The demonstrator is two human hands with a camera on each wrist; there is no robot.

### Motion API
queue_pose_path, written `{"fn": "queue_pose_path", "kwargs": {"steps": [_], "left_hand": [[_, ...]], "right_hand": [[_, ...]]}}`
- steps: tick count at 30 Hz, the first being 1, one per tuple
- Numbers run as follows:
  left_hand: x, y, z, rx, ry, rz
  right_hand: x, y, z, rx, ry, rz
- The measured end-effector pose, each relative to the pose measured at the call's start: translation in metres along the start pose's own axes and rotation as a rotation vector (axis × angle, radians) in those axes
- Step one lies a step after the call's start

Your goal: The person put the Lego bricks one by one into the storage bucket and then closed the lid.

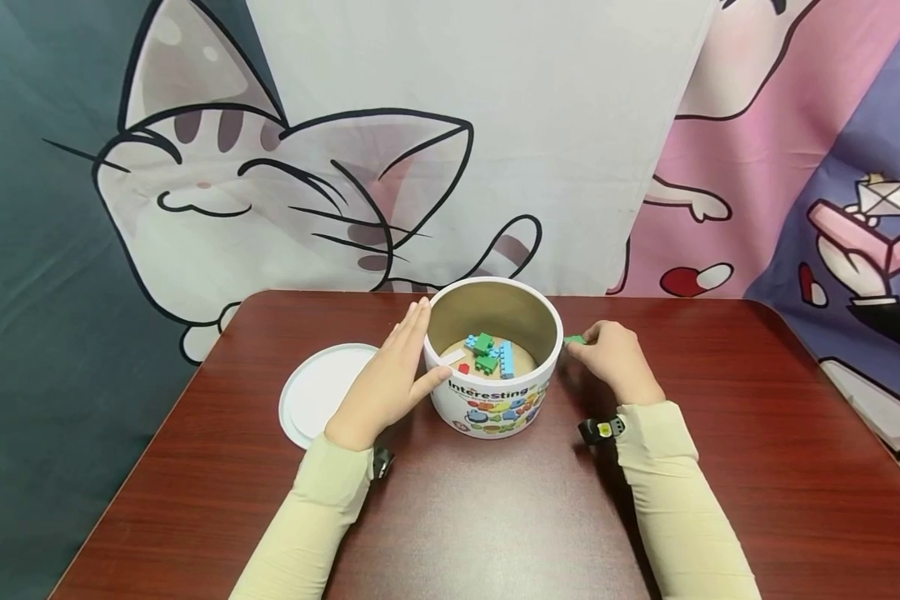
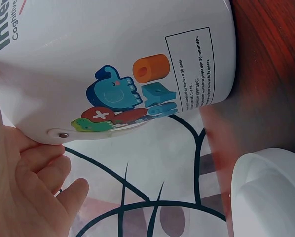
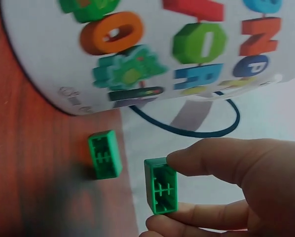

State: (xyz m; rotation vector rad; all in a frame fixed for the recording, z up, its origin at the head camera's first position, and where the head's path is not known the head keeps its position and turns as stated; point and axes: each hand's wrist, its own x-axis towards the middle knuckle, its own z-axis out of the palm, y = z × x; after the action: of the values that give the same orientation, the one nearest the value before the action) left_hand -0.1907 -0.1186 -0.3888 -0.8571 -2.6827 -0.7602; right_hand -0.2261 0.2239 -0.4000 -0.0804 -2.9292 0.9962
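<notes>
A white round bucket (image 1: 487, 408) with printed pictures stands on the table, its top uncovered. My left hand (image 1: 390, 375) lies against its left side with fingers extended, touching the wall near the rim. To the right of the bucket, my right hand (image 1: 617, 358) pinches a green toy brick (image 3: 162, 186) between thumb and fingers, its hollow side showing in the right wrist view. A second green brick (image 3: 105, 154) lies on the table beside the bucket. Inside the bucket are several loose bricks, among them a blue brick (image 1: 506, 360) and a red piece (image 1: 463, 367).
A white round lid (image 1: 311, 392) lies flat on the brown table (image 1: 495, 517), left of the bucket and partly behind my left hand. Behind the table hangs a cloth (image 1: 570, 167) with cartoon drawings.
</notes>
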Motion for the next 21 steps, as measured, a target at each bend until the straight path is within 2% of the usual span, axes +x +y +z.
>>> {"fn": "queue_pose_path", "kwargs": {"steps": [9,21], "left_hand": [[0.0,0.001,-0.001,0.004,-0.004,-0.001],[0.001,0.001,-0.002,0.004,-0.008,-0.005]], "right_hand": [[-0.009,-0.015,-0.011,0.035,0.077,-0.062],[-0.021,-0.036,-0.022,0.145,0.259,-0.142]]}}
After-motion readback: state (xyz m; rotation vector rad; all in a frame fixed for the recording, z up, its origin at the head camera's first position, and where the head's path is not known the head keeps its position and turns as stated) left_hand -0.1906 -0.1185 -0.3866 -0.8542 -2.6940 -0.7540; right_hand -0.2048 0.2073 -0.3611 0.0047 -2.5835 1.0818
